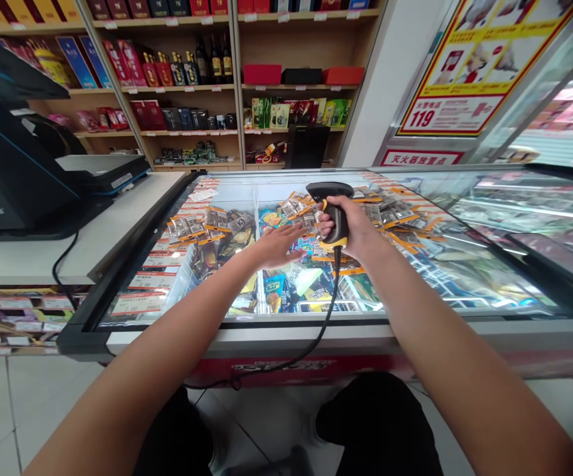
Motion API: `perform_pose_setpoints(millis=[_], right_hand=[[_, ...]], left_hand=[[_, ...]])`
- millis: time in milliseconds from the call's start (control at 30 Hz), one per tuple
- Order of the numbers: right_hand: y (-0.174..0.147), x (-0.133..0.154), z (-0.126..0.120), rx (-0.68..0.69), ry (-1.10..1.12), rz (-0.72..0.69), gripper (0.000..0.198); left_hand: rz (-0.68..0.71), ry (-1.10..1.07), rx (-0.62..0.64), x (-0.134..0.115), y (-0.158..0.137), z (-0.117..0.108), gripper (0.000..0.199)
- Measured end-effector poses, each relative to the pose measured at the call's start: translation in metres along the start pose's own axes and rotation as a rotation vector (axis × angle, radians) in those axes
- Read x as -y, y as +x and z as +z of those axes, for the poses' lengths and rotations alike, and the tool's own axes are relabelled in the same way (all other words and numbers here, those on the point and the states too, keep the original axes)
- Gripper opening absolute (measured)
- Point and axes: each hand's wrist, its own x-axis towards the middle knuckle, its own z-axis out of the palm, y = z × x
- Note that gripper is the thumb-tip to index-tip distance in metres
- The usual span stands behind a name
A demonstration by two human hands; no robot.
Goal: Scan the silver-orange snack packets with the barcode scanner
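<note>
My right hand [348,228] is wrapped round the grip of a black and yellow barcode scanner [333,192], held above the glass top of a chest freezer [266,334]. From its handle a black cable [333,297] hangs down over the freezer's front. My left hand [281,246] is stretched out flat, fingers apart, just left of the scanner and over the glass. Small packets with orange edges [400,211] lie piled on the glass to the right and behind my hands. Another group of such packets [197,226] lies to the left.
Price labels [154,281] line the freezer's left side, and frozen goods [227,254] show through the glass. A counter [63,261] with a checkout terminal [13,172] stands at left. Shelves of boxes and bottles [214,59] rise behind; a black cable [63,264] hangs off the counter.
</note>
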Motion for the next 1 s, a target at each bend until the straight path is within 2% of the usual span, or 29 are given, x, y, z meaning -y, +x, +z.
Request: perform_pose_setpoints(millis=[100, 233, 367, 467, 567, 733, 900, 1000], right_hand=[[0.000, -0.001, -0.001, 0.015, -0.008, -0.001, 0.016], [-0.002, 0.000, 0.001, -0.001, -0.016, 0.019, 0.016], [-0.004, -0.001, -0.001, 0.040, -0.070, 0.073, 0.019], [-0.006, -0.004, -0.003, 0.121, -0.204, 0.171, 0.023], [-0.008, -0.010, -0.002, 0.182, -0.350, 0.259, 0.029], [-0.011, -0.017, 0.004, 0.165, -0.462, 0.244, 0.025], [-0.012, -0.017, 0.004, 0.213, -0.491, 0.236, 0.029], [-0.013, -0.016, 0.003, 0.219, -0.489, 0.228, 0.031]], left_hand=[[-0.031, 0.107, 0.000, -0.005, 0.001, -0.004, 0.066], [-0.025, 0.247, -0.047, 0.003, -0.017, -0.019, 0.055], [-0.056, 0.298, -0.063, 0.031, -0.037, -0.029, 0.046], [-0.127, 0.234, -0.112, 0.055, -0.043, -0.031, 0.043], [-0.138, 0.190, -0.146, 0.069, -0.043, -0.031, 0.039], [-0.141, 0.218, -0.138, 0.070, -0.043, -0.031, 0.037], [-0.149, 0.232, -0.137, 0.066, -0.042, -0.031, 0.036], [-0.226, 0.301, -0.123, 0.064, -0.043, -0.034, 0.035]])
